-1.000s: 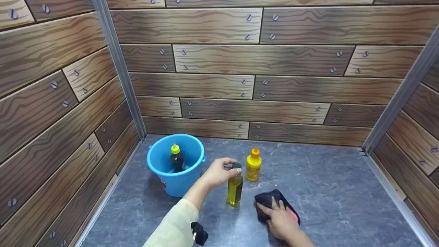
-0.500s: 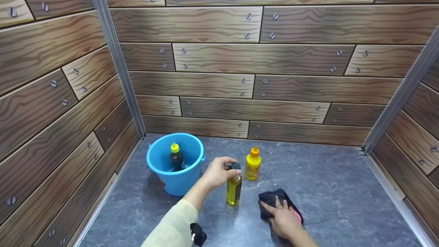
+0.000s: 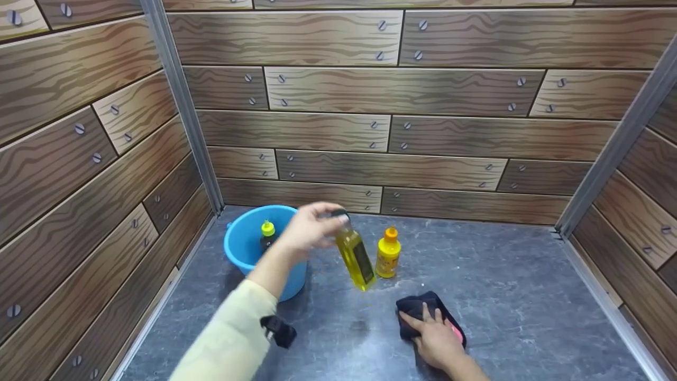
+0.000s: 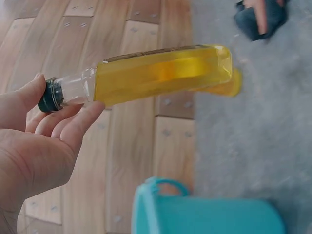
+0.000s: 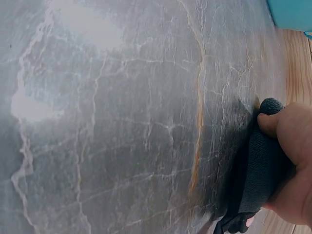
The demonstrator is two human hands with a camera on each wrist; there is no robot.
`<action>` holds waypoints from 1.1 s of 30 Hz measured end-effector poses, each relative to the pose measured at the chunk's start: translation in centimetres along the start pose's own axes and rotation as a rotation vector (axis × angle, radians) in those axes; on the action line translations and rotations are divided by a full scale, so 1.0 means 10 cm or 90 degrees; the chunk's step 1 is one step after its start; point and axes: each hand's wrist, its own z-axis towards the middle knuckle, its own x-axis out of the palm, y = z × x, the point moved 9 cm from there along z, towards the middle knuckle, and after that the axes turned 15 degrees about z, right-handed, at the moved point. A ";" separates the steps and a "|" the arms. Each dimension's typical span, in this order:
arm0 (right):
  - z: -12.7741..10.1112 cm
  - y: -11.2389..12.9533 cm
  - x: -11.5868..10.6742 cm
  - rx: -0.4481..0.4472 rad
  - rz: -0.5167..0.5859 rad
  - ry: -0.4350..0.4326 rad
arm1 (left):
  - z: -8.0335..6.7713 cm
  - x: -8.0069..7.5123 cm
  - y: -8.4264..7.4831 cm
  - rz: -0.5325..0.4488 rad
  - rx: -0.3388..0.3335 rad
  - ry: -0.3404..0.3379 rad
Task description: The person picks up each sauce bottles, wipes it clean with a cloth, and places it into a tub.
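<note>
My left hand (image 3: 312, 227) pinches the dark cap of a clear bottle of yellow oil (image 3: 355, 259), which hangs tilted above the grey tabletop with its base toward the right. In the left wrist view, the thumb lies on the cap (image 4: 51, 95) and the fingers pass under the neck. My right hand (image 3: 438, 338) presses a folded dark cloth (image 3: 420, 304) onto the table with fingers spread. A pink patch shows at the cloth's side. In the right wrist view, the thumb (image 5: 273, 123) rests against the fuzzy cloth (image 5: 263, 161).
Left of the oil bottle stands a blue bucket (image 3: 243, 241), partly behind my left forearm. Inside it is a dark bottle with a yellow-green cap (image 3: 268, 228). A yellow bottle with an orange cap (image 3: 389, 256) stands behind the oil bottle. Wood-patterned walls (image 3: 391, 90) enclose the table.
My left hand has lifted the oil bottle off the table, moving it up and left and tilting it. The right hand and cloth shifted slightly right earlier and stay nearly in place now.
</note>
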 end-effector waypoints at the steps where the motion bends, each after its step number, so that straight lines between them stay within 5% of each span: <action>1: 0.00 0.01 0.00 -0.004 0.000 -0.003 | 0.01 -0.08 -0.04 -0.005 0.000 -0.007; 11: 0.04 -0.01 0.05 0.008 0.011 0.015 | -0.05 -0.96 -0.39 -0.017 0.014 -0.105; 18: 0.06 -0.04 0.09 0.030 0.019 0.033 | -0.10 -1.47 -0.43 0.004 0.017 -0.180; 24: 0.05 -0.03 0.09 0.018 0.013 0.027 | -0.13 -1.62 -0.30 0.026 -0.007 -0.229; 33: 0.03 -0.04 0.04 0.004 0.008 0.012 | -0.07 -1.57 0.06 0.046 -0.045 -0.271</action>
